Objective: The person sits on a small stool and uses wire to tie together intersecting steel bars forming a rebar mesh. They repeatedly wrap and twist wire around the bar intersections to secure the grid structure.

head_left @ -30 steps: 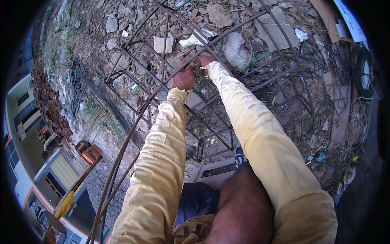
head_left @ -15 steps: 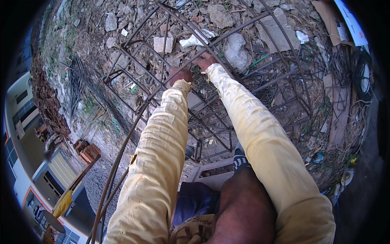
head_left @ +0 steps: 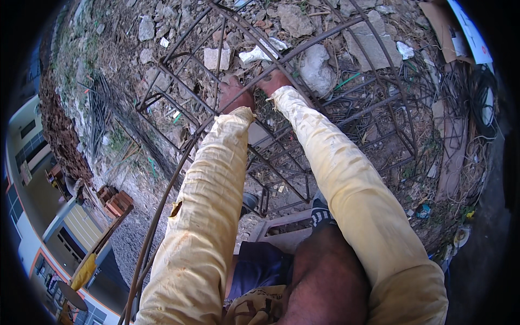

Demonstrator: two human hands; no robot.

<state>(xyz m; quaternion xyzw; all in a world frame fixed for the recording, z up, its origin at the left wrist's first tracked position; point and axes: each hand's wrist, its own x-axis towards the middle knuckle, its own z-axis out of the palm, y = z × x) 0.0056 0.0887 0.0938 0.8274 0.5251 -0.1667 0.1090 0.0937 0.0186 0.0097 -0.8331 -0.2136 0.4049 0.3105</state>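
Note:
Both my arms, in pale yellow sleeves, reach forward to a cage of dark steel reinforcing bars [head_left: 346, 103] that lies on rubble. My left hand [head_left: 234, 93] is closed around a long bar [head_left: 179, 179] that runs from the lower left up through the cage. My right hand [head_left: 272, 81] grips the same long bar a little further along, right beside the left hand. Whether either hand also holds a small tool or wire is hidden.
Stones and concrete chunks [head_left: 317, 67] lie under and around the cage. A bundle of thin rods [head_left: 97, 114] lies at the left, bricks [head_left: 116, 203] below it. Coiled wire [head_left: 482, 103] is at the right. My knee [head_left: 325, 276] and a pale plastic seat [head_left: 281, 230] are beneath me.
Both hands have shifted a little further up along the long bar, staying close together. The cage has not moved.

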